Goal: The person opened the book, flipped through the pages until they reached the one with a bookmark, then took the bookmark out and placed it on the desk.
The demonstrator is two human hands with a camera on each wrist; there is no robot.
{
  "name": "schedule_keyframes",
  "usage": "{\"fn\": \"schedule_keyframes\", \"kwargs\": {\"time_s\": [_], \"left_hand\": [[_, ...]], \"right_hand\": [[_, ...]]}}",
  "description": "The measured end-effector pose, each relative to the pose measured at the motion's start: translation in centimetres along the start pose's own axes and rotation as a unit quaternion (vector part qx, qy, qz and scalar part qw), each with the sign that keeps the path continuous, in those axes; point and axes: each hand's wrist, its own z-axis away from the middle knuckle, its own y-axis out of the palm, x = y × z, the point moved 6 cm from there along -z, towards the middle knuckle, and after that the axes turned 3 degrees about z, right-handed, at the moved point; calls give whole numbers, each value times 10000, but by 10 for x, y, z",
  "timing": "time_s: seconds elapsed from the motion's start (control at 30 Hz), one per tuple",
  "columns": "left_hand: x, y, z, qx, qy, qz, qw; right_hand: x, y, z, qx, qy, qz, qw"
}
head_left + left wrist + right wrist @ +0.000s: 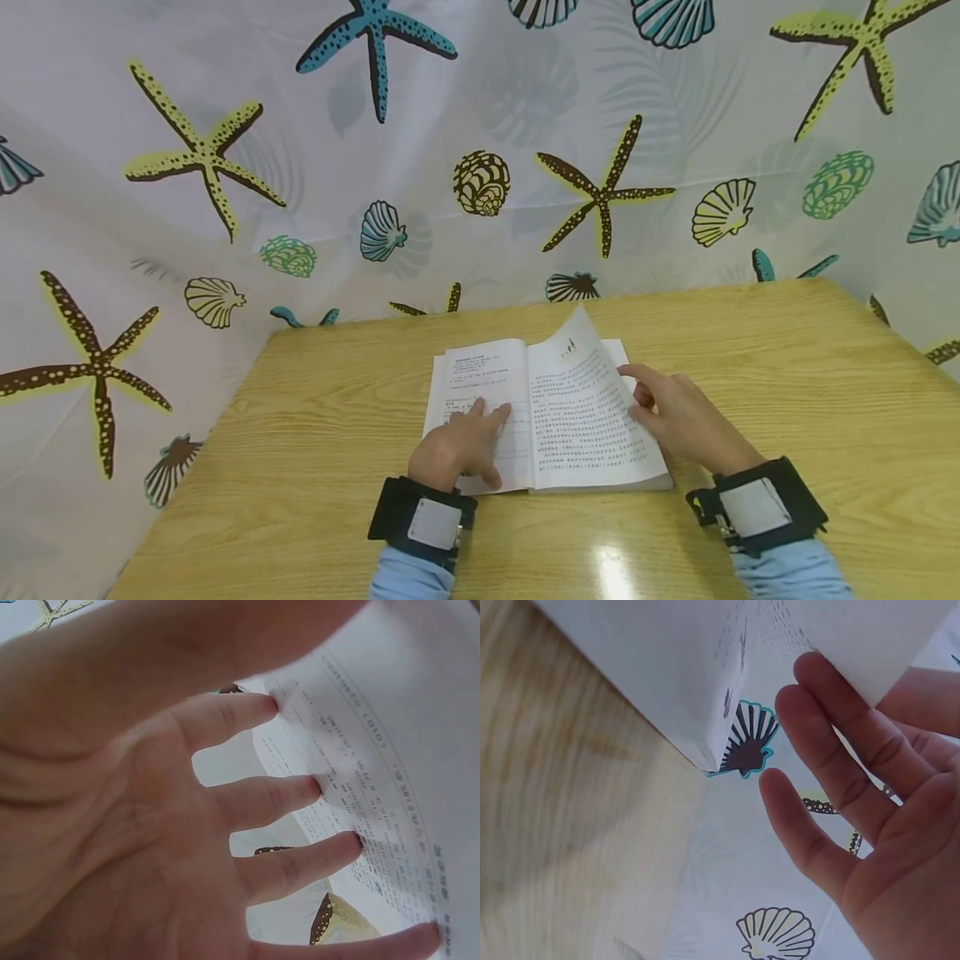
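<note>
An open book (pixel 480 450) lies on the table with printed text on both sides. My left hand (pixel 461 446) rests on its left page, fingers spread; in the left wrist view, the straight fingertips of the left hand (pixel 247 802) touch the printed paper. At the book's right edge, my right hand (pixel 678 417) pinches a page (pixel 581 408) that curves up from the book, its top corner raised. Seen from the right wrist, that page (pixel 870 645) runs between the thumb and fingers of the right hand (pixel 870 795), with the other fingers extended beside it.
The light wooden table (pixel 322 433) extends on both sides of the book. Behind it hangs a white cloth (pixel 465 275) printed with starfish and shells. Each wrist wears a black band, the left band (pixel 423 517) and the right band (pixel 757 504), over blue sleeves.
</note>
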Motion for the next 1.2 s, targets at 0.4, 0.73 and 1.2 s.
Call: {"fn": "schedule_keyframes", "kwargs": {"time_s": [0.4,0.73,1.2], "left_hand": [[1,2,-2,23,-52,79,10000],[1,1,-1,38,-5,56,10000],[11,-7,14,-450,183,2294,9721]], "right_hand": [[5,8,-1,641,270,-1056,9920],[46,37,1,1614,-107,-1458,9760],[70,73,10,2168,-935,26,9717]]}}
